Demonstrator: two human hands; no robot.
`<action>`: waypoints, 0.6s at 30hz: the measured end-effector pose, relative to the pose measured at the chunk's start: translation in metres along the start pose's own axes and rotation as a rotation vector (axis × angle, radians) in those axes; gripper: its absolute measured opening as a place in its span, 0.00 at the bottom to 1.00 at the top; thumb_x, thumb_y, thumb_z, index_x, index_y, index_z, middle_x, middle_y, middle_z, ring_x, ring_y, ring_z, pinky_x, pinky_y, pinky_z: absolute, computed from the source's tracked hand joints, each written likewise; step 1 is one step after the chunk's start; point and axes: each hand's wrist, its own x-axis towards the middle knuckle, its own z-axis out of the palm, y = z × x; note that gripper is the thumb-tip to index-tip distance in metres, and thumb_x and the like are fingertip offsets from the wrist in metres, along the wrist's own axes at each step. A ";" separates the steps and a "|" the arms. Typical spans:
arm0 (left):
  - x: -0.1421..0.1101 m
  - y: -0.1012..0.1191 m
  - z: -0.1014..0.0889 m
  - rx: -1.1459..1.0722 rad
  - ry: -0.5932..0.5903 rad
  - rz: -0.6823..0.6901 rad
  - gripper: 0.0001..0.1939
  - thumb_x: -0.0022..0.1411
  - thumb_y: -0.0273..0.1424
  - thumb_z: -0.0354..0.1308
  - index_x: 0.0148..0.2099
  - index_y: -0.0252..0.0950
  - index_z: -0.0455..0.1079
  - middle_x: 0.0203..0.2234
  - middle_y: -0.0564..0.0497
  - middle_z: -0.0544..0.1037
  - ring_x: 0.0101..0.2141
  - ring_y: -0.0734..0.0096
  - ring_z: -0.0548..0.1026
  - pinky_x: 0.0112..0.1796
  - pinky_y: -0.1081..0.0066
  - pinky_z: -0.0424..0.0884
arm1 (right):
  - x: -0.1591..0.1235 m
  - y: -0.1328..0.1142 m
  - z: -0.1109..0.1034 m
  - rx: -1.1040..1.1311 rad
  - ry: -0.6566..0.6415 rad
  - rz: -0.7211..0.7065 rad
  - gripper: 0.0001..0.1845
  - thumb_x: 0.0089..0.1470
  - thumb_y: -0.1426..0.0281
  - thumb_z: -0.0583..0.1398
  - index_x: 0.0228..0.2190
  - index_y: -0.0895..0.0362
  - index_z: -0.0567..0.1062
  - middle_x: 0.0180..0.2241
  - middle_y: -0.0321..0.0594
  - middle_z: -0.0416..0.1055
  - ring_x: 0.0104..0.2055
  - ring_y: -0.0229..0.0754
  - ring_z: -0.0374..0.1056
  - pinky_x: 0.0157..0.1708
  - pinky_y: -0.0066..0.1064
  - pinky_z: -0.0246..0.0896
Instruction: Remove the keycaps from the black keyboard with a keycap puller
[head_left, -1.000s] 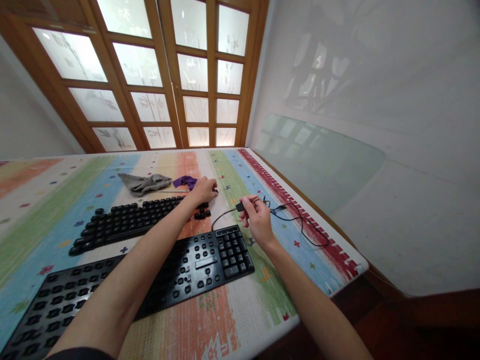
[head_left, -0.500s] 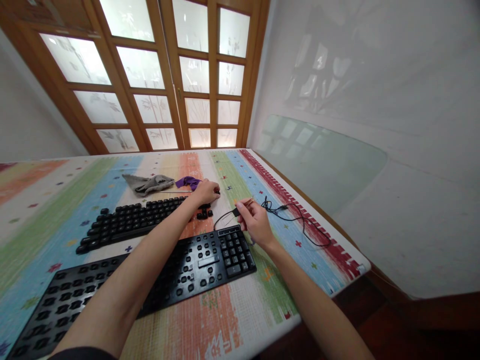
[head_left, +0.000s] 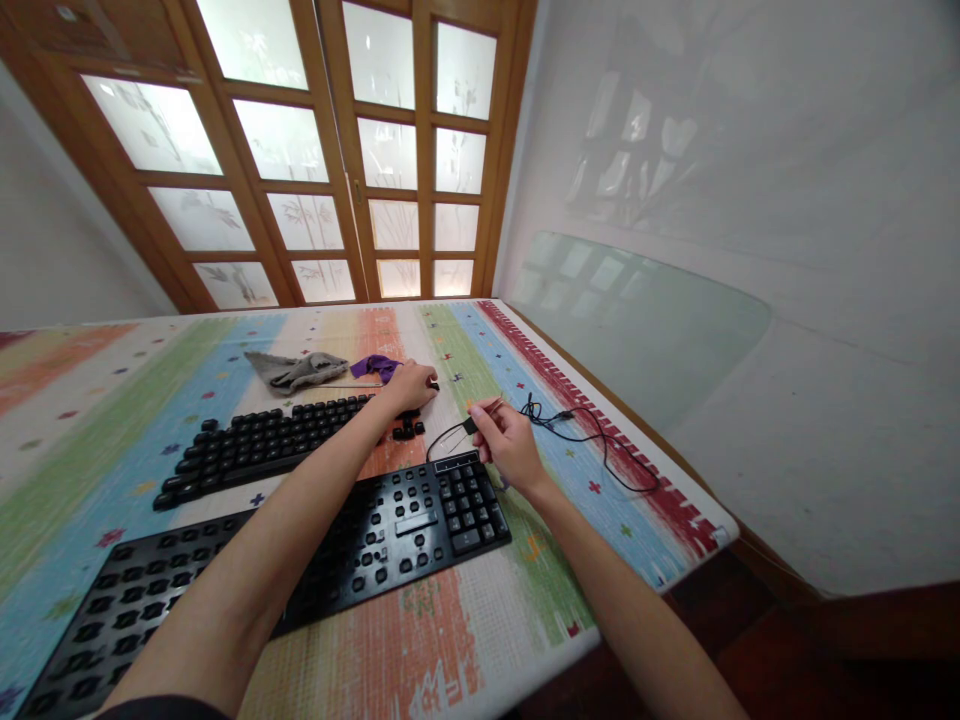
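My left hand (head_left: 411,388) reaches across the keyboard, its fingers closed on a small black keycap (head_left: 434,386) just above the tablecloth. My right hand (head_left: 508,445) pinches a keycap puller (head_left: 470,426) with a dark body and thin wire prongs, above the keyboard's upper right corner. The black keyboard (head_left: 390,525) lies below both hands. Its number pad has keycaps on, while most other key positions are bare. Part of it is hidden under my left forearm. Loose keycaps (head_left: 255,440) stand in rows behind it, with a few more (head_left: 409,430) near my left wrist.
A grey cloth (head_left: 296,371) and a purple cloth (head_left: 376,366) lie beyond the keycaps, with a thin rod (head_left: 330,386) beside them. The black cable (head_left: 600,435) loops over the right side of the striped tablecloth (head_left: 525,610). A wall borders the table's right edge.
Both hands keep nearly the same places and grips. The view has shifted very slightly.
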 end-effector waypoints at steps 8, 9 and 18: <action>-0.002 -0.001 -0.003 0.011 0.055 0.012 0.14 0.55 0.34 0.61 0.44 0.36 0.76 0.38 0.45 0.81 0.44 0.54 0.73 0.47 0.61 0.67 | 0.004 -0.002 -0.002 0.058 0.012 0.051 0.21 0.52 0.52 0.62 0.31 0.58 0.71 0.15 0.29 0.66 0.11 0.31 0.58 0.11 0.22 0.50; -0.003 -0.002 -0.006 0.013 0.077 0.014 0.13 0.57 0.35 0.60 0.44 0.36 0.76 0.39 0.45 0.81 0.46 0.54 0.72 0.49 0.60 0.66 | 0.004 -0.002 -0.003 0.071 0.017 0.057 0.21 0.51 0.52 0.62 0.31 0.58 0.72 0.15 0.29 0.66 0.10 0.31 0.58 0.10 0.22 0.49; -0.036 -0.001 -0.040 -0.100 0.366 0.037 0.09 0.64 0.29 0.53 0.40 0.36 0.74 0.38 0.45 0.80 0.44 0.57 0.71 0.49 0.59 0.64 | 0.006 -0.006 -0.004 0.182 -0.067 0.105 0.26 0.48 0.47 0.64 0.30 0.57 0.69 0.16 0.29 0.67 0.10 0.33 0.60 0.08 0.23 0.54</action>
